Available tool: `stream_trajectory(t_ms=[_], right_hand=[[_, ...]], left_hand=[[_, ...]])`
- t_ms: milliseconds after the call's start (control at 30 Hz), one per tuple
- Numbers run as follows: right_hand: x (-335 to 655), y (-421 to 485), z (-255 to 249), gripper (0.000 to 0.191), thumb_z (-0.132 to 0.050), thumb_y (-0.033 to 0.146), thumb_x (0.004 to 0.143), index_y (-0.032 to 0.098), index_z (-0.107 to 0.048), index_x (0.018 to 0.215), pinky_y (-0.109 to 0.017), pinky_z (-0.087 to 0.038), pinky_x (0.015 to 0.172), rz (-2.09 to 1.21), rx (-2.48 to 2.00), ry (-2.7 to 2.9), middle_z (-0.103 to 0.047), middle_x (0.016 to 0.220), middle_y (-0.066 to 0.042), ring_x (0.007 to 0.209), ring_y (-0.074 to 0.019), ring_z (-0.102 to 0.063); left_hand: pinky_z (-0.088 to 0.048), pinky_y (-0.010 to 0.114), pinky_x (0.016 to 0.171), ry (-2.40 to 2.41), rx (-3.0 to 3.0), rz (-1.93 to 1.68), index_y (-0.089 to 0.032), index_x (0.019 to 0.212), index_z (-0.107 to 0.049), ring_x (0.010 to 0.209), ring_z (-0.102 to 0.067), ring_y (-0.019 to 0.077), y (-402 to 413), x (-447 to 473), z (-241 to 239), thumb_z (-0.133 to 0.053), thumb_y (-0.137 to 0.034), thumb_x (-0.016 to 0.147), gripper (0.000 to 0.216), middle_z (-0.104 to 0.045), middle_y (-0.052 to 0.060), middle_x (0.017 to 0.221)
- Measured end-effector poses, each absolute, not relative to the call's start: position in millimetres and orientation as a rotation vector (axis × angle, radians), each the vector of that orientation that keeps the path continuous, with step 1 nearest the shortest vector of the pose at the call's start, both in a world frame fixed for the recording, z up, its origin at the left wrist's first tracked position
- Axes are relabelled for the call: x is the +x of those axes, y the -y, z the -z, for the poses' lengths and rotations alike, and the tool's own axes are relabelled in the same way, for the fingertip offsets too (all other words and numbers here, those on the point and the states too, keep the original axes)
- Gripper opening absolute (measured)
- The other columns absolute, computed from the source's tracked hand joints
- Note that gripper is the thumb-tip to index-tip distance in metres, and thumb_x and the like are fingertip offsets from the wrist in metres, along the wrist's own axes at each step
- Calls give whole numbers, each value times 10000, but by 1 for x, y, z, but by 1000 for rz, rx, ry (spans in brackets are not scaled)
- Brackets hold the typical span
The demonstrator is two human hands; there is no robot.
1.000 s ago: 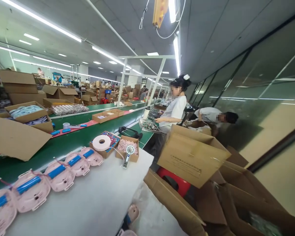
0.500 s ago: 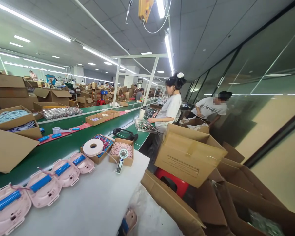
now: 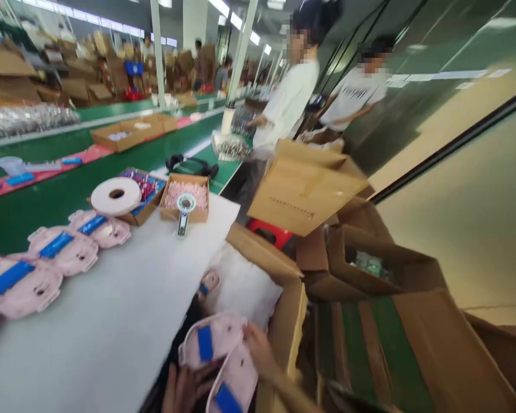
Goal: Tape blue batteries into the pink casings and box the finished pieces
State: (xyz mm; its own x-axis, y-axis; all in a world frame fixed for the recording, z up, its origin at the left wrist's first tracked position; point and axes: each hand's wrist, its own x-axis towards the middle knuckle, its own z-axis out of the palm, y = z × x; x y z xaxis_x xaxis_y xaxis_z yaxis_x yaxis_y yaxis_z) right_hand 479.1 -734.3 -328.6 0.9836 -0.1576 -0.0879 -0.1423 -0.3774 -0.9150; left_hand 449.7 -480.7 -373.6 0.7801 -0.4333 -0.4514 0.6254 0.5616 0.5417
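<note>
Low at the table's front edge are two pink plastic shells, the upper shell (image 3: 217, 332) and the lower shell (image 3: 241, 373), each with a blue wrapped cell inside. My right hand (image 3: 260, 347) is closed with its fingers on the right edge of the upper shell, close to where the two shells meet. Below and to the left, my left hand (image 3: 184, 387) has its fingers spread apart beside the shells; the fingertips come up to the lower shell's edge, and whether they touch it is unclear. Another pink shell (image 3: 210, 282) lies by a white foam sheet (image 3: 245, 287) in the carton.
A row of pink shells (image 3: 62, 249) with blue cells lies along the white table (image 3: 90, 321). Behind stand a white tape roll (image 3: 101, 195), a box of pink parts (image 3: 198, 213) and a small handheld fan (image 3: 183, 221). Open cartons (image 3: 309, 189) crowd the right; two people work beyond.
The view has tipped down and swung, so the table sits higher in it. Both my hands have come into view at the bottom, with two pink shells between them.
</note>
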Motion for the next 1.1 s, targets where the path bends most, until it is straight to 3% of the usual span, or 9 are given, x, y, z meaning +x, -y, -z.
stream_trajectory(t_ms=[67, 133, 233, 333, 500, 600, 700, 933, 1100], right_hand=[[502, 763, 350, 786, -204, 894, 940, 227, -532, 682, -320, -494, 589, -21, -2195, -243, -613, 636, -44, 626, -206, -596], [536, 801, 375, 740, -206, 892, 923, 249, -479, 679, -322, -459, 612, -90, -2252, -293, -586, 612, -45, 624, -217, -577], [592, 853, 420, 526, -327, 656, 1018, 243, -513, 749, -323, -443, 695, -201, -2365, -348, -659, 713, -94, 741, -255, -633], [635, 877, 472, 334, -422, 420, 1047, 216, -587, 840, -324, -438, 777, -374, -2459, -373, -725, 840, -149, 880, -283, -672], [666, 867, 561, 264, -512, 349, 1074, 162, -682, 998, -370, -485, 926, -729, -2487, -329, -748, 967, -109, 964, -245, -687], [667, 855, 602, 309, -553, 427, 1078, 155, -698, 1058, -412, -522, 969, -878, -2462, -302, -737, 1027, -71, 972, -213, -691], [665, 846, 629, 360, -522, 471, 1092, 159, -700, 1121, -416, -532, 981, -935, -2441, -311, -739, 1075, -76, 1000, -213, -697], [652, 833, 649, 531, -255, 511, 1147, 185, -611, 1367, -293, -480, 955, -840, -2436, -537, -732, 1275, -144, 1133, -217, -673], [642, 831, 640, 514, -300, 444, 1136, 149, -511, 1502, -324, -456, 1069, -796, -2446, -666, -603, 1479, -162, 1281, -222, -603]], left_hand=[[-460, 544, 1116, -416, 836, 555, -263, 1510, -552, 1346, -572, 377, 470, 426, 374, -554, -897, 845, 919, -618, 161, 1480], [-525, 489, 1001, -519, 956, 474, -244, 1545, -505, 1256, -625, 368, 465, 423, 375, -557, -901, 835, 969, -624, 185, 1472], [-583, 387, 746, -624, 1026, 423, -195, 1576, -438, 986, -701, 300, 464, 438, 383, -594, -855, 851, 992, -675, 221, 1368], [-583, 337, 616, -681, 1022, 445, -165, 1585, -415, 832, -710, 269, 463, 454, 390, -676, -843, 804, 1067, -736, 211, 1207], [-585, 299, 565, -724, 1019, 487, -200, 1470, -544, 772, -726, 257, 467, 472, 387, -679, -839, 816, 924, -779, 175, 1097], [-578, 287, 520, -764, 1033, 522, -203, 1211, -714, 717, -731, 255, 471, 479, 389, -667, -852, 810, 765, -797, 157, 1015], [-583, 302, 498, -743, 1025, 589, -184, 1002, -764, 694, -736, 271, 470, 482, 398, -685, -849, 793, 701, -803, 162, 987], [-580, 314, 483, -730, 971, 634, -193, 1120, -744, 695, -741, 289, 466, 485, 414, -626, -846, 845, 719, -800, 169, 964], [-563, 296, 484, -724, 1002, 623, -233, 1380, -600, 697, -738, 278, 472, 485, 412, -638, -788, 886, 744, -795, 148, 961]])
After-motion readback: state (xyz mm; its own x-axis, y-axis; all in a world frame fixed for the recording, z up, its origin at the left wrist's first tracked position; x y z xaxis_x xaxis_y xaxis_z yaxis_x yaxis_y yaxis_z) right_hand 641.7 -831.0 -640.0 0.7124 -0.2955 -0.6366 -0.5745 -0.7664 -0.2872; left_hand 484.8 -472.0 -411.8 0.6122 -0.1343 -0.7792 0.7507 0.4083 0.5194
